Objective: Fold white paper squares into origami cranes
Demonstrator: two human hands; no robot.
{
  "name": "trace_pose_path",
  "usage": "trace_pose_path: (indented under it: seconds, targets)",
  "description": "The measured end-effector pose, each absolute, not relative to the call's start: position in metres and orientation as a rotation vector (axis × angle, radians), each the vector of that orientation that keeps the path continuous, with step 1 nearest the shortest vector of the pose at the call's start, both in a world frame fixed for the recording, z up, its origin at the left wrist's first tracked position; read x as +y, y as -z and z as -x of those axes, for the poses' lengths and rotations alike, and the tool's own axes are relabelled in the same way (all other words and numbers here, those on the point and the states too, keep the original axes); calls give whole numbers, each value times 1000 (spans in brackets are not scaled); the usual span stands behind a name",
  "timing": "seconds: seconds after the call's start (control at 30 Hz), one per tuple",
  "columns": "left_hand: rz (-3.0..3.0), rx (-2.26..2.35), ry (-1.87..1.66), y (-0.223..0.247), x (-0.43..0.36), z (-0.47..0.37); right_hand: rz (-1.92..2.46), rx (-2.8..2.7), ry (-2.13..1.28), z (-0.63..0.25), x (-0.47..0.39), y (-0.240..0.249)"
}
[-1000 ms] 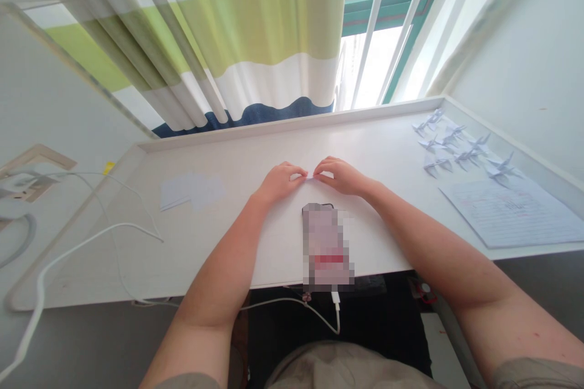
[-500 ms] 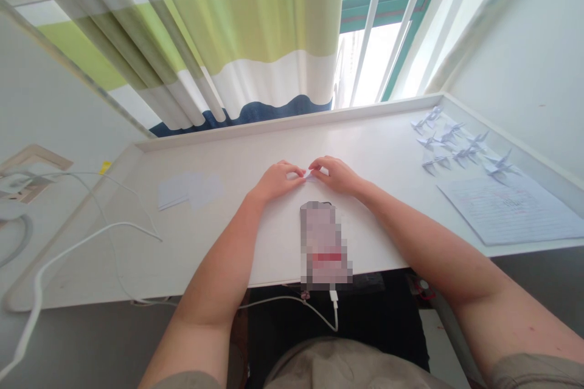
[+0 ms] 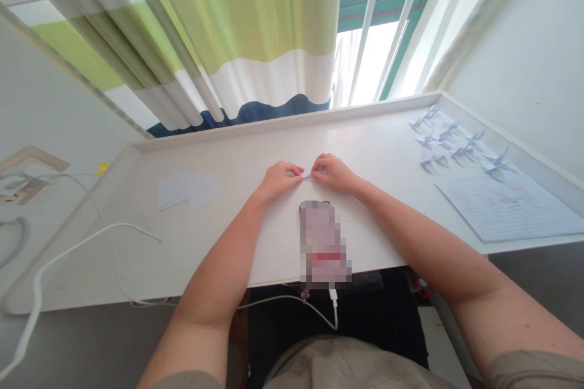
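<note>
a small piece of white paper [image 3: 308, 177] is held at the centre of the frame, between the fingertips of the left hand [image 3: 280, 179] and the right hand [image 3: 333, 171]. its left end is met by the left fingertips and its right end by the right ones, so neither hand is nearer. its visible long axis appears to be laid across the frame from left to right, though much of it is hidden by the fingers and its full shape cannot be told. both hands are narrowed to a pinch, thumb against fingers; how firmly the paper is gripped cannot be told.

the hands are held low over a white desk [image 3: 374, 140], edged by a raised rim at the back. just below them in the frame, a pixelated phone [image 3: 322, 234] is seen, with a white plug [image 3: 333, 298] at its lower end. loose paper sheets [image 3: 171, 192] are spread left of centre, well apart from the hands. at the right, folded paper figures [image 3: 496, 163] are grouped above a lined sheet [image 3: 511, 209]. the top of the frame is filled by a striped curtain [image 3: 274, 18] and, right of it, a green-framed window [image 3: 374, 6].
</note>
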State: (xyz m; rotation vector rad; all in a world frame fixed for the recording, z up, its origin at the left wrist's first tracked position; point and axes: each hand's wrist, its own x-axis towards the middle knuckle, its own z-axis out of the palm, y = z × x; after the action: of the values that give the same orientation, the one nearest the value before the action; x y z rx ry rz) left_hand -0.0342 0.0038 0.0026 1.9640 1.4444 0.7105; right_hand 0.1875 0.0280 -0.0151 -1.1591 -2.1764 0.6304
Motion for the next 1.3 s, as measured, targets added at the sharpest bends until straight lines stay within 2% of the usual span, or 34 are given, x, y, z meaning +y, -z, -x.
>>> trace_pose_path:
  seconds: [0.67, 1.07, 1.3]
  targets:
    - [-1979, 1587, -714, 0, 2, 27, 1264, -2099, -607, -188, 36, 25]
    - [-2046, 1586, -684, 4, 2, 23, 1515, -2039, -541, -184, 38, 27]
    - [-2084, 1674, -655, 15, 9, 27, 1428, -2083, -671, -193, 33, 18]
